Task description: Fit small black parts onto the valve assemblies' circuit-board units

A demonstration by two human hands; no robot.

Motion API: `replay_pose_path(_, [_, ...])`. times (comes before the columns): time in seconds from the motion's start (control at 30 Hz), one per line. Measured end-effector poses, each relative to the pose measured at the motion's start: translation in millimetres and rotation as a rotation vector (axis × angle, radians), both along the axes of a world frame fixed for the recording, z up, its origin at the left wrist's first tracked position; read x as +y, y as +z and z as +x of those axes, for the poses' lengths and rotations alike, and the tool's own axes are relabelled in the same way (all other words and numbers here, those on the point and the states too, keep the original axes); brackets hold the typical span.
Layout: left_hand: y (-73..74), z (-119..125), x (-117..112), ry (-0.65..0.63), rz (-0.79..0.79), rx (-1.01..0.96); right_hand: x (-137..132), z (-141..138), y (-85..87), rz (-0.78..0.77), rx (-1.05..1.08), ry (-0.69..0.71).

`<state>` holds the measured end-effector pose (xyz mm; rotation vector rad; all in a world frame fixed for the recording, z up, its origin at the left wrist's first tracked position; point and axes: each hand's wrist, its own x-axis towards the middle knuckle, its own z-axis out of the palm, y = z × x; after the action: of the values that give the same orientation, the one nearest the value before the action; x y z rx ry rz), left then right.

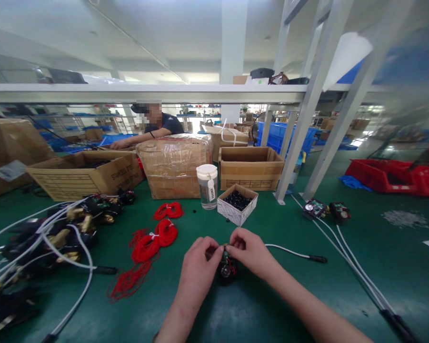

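A small black electronic module (226,272) stands on the green bench in front of me, with a round metallic part, a bit of circuit board and red wires showing. My left hand (200,263) is closed at its upper left, thumb and forefinger pinching at the top edge. From the right, my right hand (249,251) pinches at the same top edge, its fingertips almost touching the left ones. What exactly lies between the fingertips is too small to make out. A white cable (287,248) with a black plug emerges beyond my right hand.
Red wire bundles (166,232) lie left of my hands; further left are piled modules (57,238) with white cables. Ahead stand a carton of small black parts (237,216), a lidded water jug (207,188) and cardboard boxes (176,166). Two modules (314,208) sit right. A person works opposite.
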<state>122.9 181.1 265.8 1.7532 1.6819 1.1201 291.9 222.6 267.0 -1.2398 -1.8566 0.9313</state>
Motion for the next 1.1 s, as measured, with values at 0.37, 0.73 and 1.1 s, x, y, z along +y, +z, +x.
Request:
replay_pose_path(0.37, [-9.5,-15,-1,-0.094,-0.05,-0.145,3,15,-2.6,-0.046,0.087,0.121])
replay_pose_path(0.73, [-19.5,-16,-7,-0.074,-0.016,-0.158,-6,18,-9.9,-0.045,0.135,0.109])
replay_pose_path(1.1, [-18.8,-17,-8,-0.057,-0.004,-0.14,-11,18,-11.3,-0.037,0.129,0.11])
